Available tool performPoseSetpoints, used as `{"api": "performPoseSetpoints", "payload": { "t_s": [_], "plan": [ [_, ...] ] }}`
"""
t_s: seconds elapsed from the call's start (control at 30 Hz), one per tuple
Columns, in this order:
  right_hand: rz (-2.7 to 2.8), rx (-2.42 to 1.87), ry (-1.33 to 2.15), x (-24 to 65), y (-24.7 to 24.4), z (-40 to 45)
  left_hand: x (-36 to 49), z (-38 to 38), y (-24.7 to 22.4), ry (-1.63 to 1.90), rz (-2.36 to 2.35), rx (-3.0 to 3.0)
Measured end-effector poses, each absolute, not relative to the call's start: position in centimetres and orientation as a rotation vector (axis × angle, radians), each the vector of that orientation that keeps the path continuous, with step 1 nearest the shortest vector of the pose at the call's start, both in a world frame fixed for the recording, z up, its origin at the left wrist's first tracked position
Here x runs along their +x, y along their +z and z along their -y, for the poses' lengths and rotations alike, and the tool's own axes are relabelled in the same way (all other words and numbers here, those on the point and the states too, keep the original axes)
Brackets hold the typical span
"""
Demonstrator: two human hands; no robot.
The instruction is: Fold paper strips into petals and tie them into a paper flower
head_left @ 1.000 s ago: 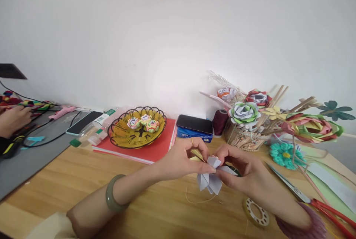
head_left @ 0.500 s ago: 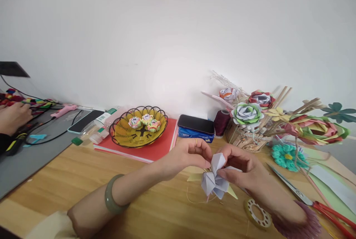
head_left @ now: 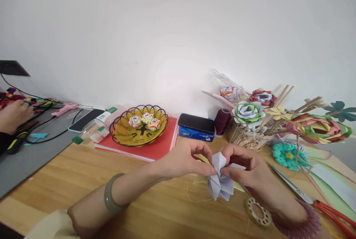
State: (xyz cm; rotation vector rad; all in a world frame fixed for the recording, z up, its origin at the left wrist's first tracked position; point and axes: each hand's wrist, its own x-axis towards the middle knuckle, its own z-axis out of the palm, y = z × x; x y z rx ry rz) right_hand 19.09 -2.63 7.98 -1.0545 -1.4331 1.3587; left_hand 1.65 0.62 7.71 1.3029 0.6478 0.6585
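Note:
A folded white paper flower (head_left: 220, 183) is held just above the wooden table between both hands. My left hand (head_left: 191, 159) pinches one of its petals from the left, thumb and forefinger closed together. On the other side, my right hand (head_left: 243, 164) is closed on the same petal cluster, its thumb pressing near the centre. Yellow paper strips show partly behind the flower, and a thin thread (head_left: 198, 199) lies curled below it. A roll of tape (head_left: 258, 212) rests under my right wrist, with red-handled scissors (head_left: 308, 196) to the right.
A yellow woven basket (head_left: 119, 137) with small paper flowers stands on red paper (head_left: 164, 150). Behind my hands, a phone (head_left: 196, 123) lies on a blue tissue pack (head_left: 194, 134). Paper roses (head_left: 248, 113) fill a wooden holder. At far left is another person's hand (head_left: 18, 114).
The paper flower has turned and shifted slightly right, its petals now gathered closer. My left thumb has moved in toward its centre; my right hand keeps its pinch.

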Motion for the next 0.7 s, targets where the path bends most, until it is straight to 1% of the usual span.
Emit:
{"api": "performPoseSetpoints", "payload": {
  "t_s": [0.2, 0.43, 0.6, 0.7],
  "plan": [
    [1.519, -1.042, 1.407, 19.21, 7.86, 2.53, 1.72, -0.78, 7.78, 0.658, -0.599, 1.249],
    [1.453, -1.147, 1.334, 18.75, 8.14, 2.75, 1.67, -0.71, 7.95, 0.625, -0.639, 1.301],
    [1.692, -1.142, 1.372, 19.41, 8.36, 2.11, 1.62, -0.77, 8.05, 0.622, -0.707, 1.358],
    [1.72, -1.117, 1.406, 19.67, 8.46, 1.93, 1.7, -0.74, 8.13, 0.621, -0.742, 1.365]
  ]
}}
